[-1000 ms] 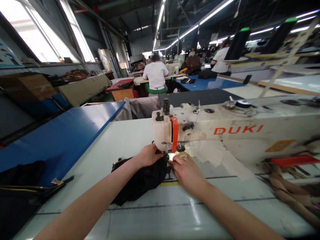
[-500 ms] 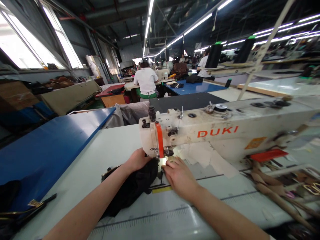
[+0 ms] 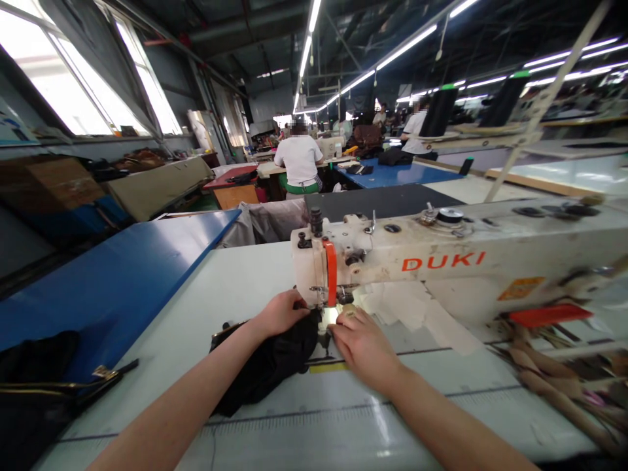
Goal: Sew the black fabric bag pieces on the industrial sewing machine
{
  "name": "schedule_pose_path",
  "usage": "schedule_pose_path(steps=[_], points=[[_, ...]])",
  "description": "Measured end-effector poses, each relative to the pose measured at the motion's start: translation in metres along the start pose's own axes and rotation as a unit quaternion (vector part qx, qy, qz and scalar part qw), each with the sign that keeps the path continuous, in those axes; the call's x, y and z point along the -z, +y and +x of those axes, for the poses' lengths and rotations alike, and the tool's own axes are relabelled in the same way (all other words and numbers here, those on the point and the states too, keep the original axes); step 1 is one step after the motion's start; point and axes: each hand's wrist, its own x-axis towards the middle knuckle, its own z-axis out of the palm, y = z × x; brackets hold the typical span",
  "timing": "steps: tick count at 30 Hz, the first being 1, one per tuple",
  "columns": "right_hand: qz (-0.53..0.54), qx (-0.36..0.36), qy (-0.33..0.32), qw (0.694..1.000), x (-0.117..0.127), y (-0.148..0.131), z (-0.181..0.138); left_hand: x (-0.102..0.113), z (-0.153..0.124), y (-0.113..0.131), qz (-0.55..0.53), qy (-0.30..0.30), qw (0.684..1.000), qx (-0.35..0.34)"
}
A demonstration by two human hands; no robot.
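A cream DUKI sewing machine with an orange guard stands on the white table. A bundle of black fabric lies under its needle end. My left hand rests curled on top of the fabric just left of the needle. My right hand lies to the right of the needle, fingers pressed together at the fabric's edge under the machine's small light. The fingertips of both hands are partly hidden by the machine head and the cloth.
A blue table runs along the left, with dark bags and a gold-trimmed strap at its near end. Tan straps lie at the right. Other people sit at machines farther back, one in a white top.
Only the camera view has shifted a little; both hands stay on the black fabric at the needle in all frames.
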Motion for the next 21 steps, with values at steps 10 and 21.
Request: schedule_pose_path(steps=[10,21], points=[[0.340,-0.010,-0.039,0.940,0.007,-0.058,-0.003,0.022,-0.124,0.024,-0.087,0.111,0.983,-0.121],[0.351,-0.039,-0.079,0.932,-0.002,-0.100,-0.019,-0.044,-0.245,0.023,-0.009,0.202,0.979,-0.037]])
